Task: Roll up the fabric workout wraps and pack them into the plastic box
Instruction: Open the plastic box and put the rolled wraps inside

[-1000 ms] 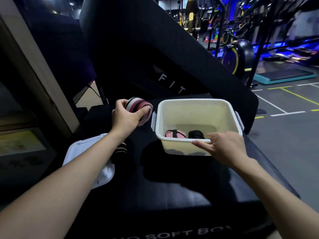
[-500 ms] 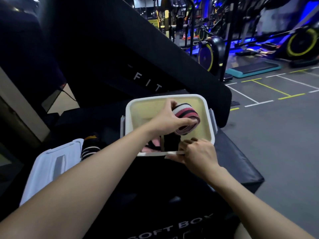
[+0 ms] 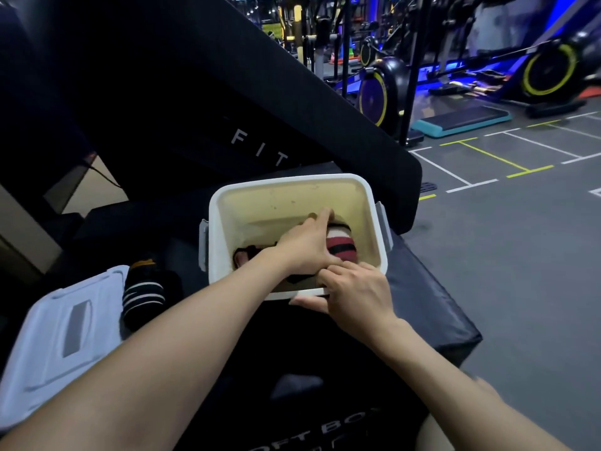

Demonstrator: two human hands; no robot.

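Inside box (image 3: 374,222) | left hand (image 3: 305,245) apparently gripping rolled wrap (image 3: 340,245) | right hand (image 3: 354,294) pinching rim

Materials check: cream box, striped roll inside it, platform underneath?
Cream rectangular box: looks like rigid plastic, smooth moulded rim, side latches. Red-white-black striped roll: woven fabric, matte. Black padded platform: probably vinyl over foam, slight sheen, rounded edges.

Cream-white plastic box (image 3: 292,187) with yellowed interior; rolled wrap (image 3: 340,245) striped red, black and white; black wrap (image 3: 143,292) with white stripes and orange edge; pale white lid (image 3: 48,346); black padded desk (image 3: 422,307).
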